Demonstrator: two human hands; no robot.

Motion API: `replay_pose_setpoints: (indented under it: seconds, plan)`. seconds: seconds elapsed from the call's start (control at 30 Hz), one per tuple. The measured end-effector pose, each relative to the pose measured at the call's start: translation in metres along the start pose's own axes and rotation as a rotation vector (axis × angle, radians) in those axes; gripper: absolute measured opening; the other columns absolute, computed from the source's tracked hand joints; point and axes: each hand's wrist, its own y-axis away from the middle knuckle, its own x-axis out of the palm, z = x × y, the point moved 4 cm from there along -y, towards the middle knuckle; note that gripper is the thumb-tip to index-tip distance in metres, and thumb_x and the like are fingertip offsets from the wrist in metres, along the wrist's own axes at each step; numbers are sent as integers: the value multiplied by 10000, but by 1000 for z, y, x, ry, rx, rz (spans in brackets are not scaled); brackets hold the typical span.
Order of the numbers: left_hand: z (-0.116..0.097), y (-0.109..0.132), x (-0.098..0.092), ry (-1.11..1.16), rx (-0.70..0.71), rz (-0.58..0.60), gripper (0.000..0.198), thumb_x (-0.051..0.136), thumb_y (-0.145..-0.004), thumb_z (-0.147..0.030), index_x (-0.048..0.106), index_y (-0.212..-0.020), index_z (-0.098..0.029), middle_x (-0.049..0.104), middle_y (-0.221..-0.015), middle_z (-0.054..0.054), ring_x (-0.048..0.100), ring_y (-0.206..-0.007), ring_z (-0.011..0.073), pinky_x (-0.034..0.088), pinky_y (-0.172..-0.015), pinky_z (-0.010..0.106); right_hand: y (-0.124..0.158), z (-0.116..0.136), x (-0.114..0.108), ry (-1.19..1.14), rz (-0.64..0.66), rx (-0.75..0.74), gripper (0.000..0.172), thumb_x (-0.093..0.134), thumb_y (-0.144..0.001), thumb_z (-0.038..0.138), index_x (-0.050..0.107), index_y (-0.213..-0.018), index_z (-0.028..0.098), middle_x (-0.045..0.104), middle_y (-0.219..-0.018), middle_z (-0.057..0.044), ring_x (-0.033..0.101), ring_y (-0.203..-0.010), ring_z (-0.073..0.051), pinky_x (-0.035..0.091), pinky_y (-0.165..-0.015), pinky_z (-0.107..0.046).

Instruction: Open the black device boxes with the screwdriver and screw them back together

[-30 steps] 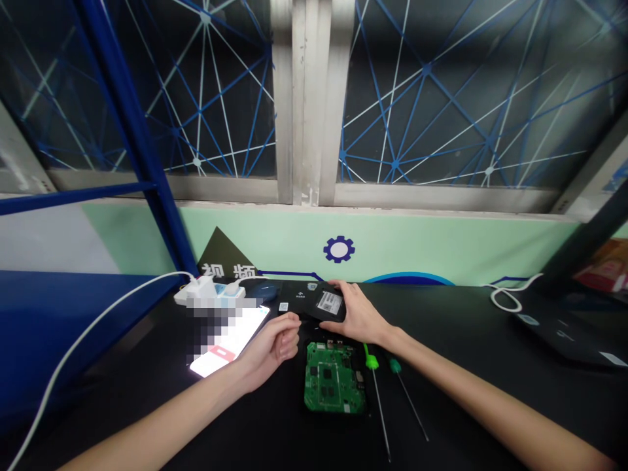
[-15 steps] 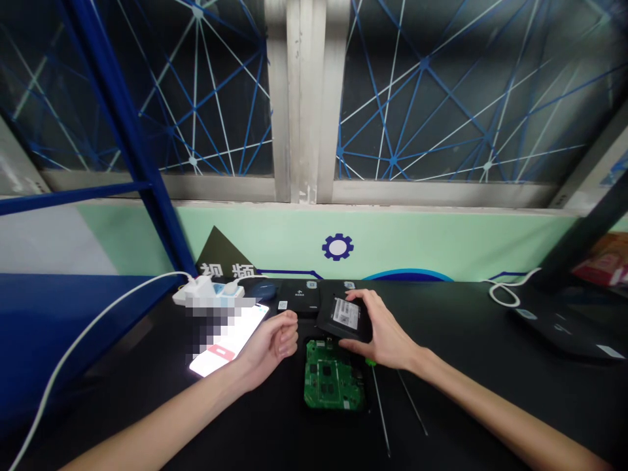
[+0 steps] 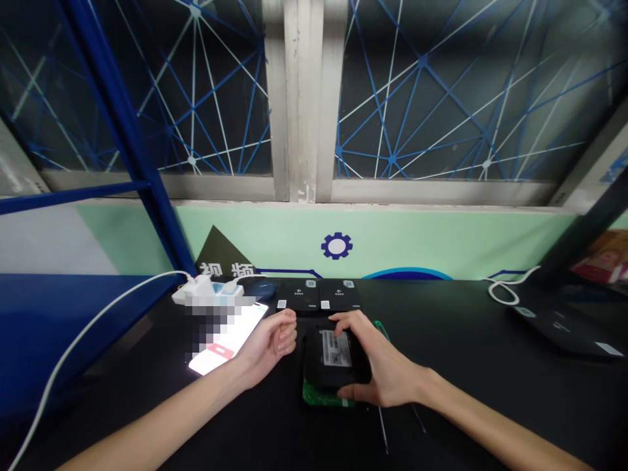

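Observation:
My right hand grips a flat black cover with a white label, thumb at its near edge and fingers on its far right side. The cover lies over a green circuit board, of which only the near edge shows. My left hand rests loosely curled on the black table just left of the cover, holding nothing. A lit phone lies beside that hand.
Two black boxes stand side by side behind the cover. A white power strip with a cable lies at the back left. Thin screwdrivers lie under my right wrist. A black device and white cable sit far right.
My right hand carried the black cover from the back of the table toward me and set it down over the green board. The left hand stayed in place.

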Motion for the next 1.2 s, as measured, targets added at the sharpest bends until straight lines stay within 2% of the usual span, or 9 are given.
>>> replay_pose_setpoints:
  seconds: [0.7, 1.0, 1.2]
  plan:
    - [-2, 1, 4, -20, 3, -2, 291, 650, -840, -151, 429, -651, -177, 327, -511, -78, 228, -442, 60, 217, -433, 210, 1, 9, 8, 37, 62, -40, 611, 869, -604, 450, 524, -1059, 234, 498, -1315, -111, 486, -1172, -314, 407, -1031, -475]
    - [-1, 0, 2, -37, 9, 29, 287, 633, -869, -166, 435, -661, -176, 326, -523, -76, 233, -452, 63, 225, -442, 212, 1, 6, 8, 44, 63, -30, 630, 874, -580, 543, 551, -1020, 229, 504, -1328, -114, 486, -1191, -317, 413, -1029, -464]
    - [-1, 0, 3, -44, 7, 9, 268, 647, -847, -162, 452, -663, -176, 314, -512, -79, 228, -447, 64, 215, -435, 213, 2, 5, 9, 50, 45, -43, 630, 878, -576, 533, 553, -1023, 230, 495, -1361, -118, 490, -1202, -322, 408, -1043, -472]
